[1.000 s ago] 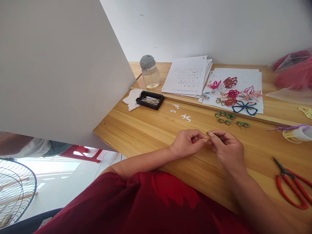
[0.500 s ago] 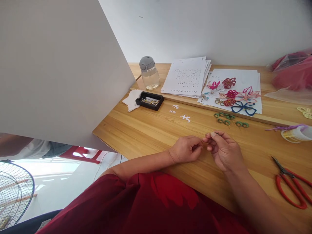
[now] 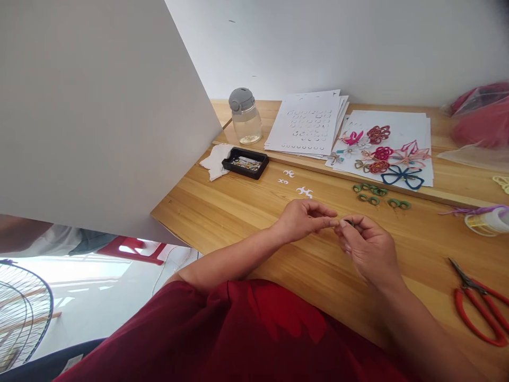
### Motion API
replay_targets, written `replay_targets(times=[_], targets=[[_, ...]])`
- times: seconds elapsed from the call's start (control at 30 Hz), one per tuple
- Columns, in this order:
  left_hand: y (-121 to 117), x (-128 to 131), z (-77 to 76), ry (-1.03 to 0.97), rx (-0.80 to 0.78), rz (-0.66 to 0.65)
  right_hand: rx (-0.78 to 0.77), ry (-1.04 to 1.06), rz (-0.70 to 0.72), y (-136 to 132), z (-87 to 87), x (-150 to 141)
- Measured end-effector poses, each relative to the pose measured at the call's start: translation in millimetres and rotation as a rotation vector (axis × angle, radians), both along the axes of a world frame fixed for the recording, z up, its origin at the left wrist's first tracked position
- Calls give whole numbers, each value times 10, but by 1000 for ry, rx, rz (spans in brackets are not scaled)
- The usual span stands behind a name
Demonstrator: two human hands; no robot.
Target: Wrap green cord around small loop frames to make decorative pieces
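Observation:
My left hand point(image 3: 304, 220) is closed in a pinch, its fingertips meeting those of my right hand above the wooden table. What the left fingers hold is too small to make out. Between thumb and fingers of my right hand point(image 3: 368, 244) a bit of a small dark green piece point(image 3: 349, 223) shows; most of it is hidden. Just beyond the hands lie several green wrapped loops point(image 3: 374, 200) with thin wire ends. White crescent paper cutouts point(image 3: 305, 192) rest to the left of these. Red-handled scissors point(image 3: 477, 297) lie to the right of my right forearm.
A black tray point(image 3: 258, 172) of small bits sits on white cloth point(image 3: 214, 162) near a lidded water bottle point(image 3: 246, 124). Behind are paper sheets point(image 3: 278, 138) and colourful wire flowers point(image 3: 382, 154). A white spool point(image 3: 487, 222) stands right; a grey partition point(image 3: 99, 116) rises left.
My left hand has risen and its fingers have stretched toward the right fingertips. The right hand has turned slightly, and a dark green bit now shows in it. The view has shifted a little.

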State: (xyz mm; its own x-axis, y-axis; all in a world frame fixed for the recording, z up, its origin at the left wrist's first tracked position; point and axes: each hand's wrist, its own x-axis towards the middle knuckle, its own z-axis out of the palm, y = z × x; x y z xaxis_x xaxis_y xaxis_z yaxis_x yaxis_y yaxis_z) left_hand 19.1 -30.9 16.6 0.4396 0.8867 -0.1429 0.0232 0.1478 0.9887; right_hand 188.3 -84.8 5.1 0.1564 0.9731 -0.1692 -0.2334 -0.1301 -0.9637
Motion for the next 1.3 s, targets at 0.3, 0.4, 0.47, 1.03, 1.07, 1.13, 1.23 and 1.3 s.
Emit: replay_targets(times=[0.3, 0.4, 0.47, 1.03, 1.07, 1.13, 1.23, 1.3], targets=[[9, 100, -192, -182, -238, 12, -61, 49, 3, 19, -7, -17], [34, 97, -219, -194, -147, 3, -78, 45, 0, 26, -17, -17], [46, 95, -231, -199, -89, 0, -90, 43, -2, 31, -30, -12], [53, 37, -285, -120, 134, -2, -185, 48, 38, 30, -18, 4], [45, 39, -294, -115, 117, 5, -182, 48, 43, 28, -20, 4], [30, 49, -315, -118, 69, 22, -176, 59, 53, 22, -20, 1], [21, 67, -352, -165, -7, 39, -182, 87, 56, 15, -11, -8], [28, 74, -369, -186, -45, 57, -189, 84, 57, 10, -12, -10]])
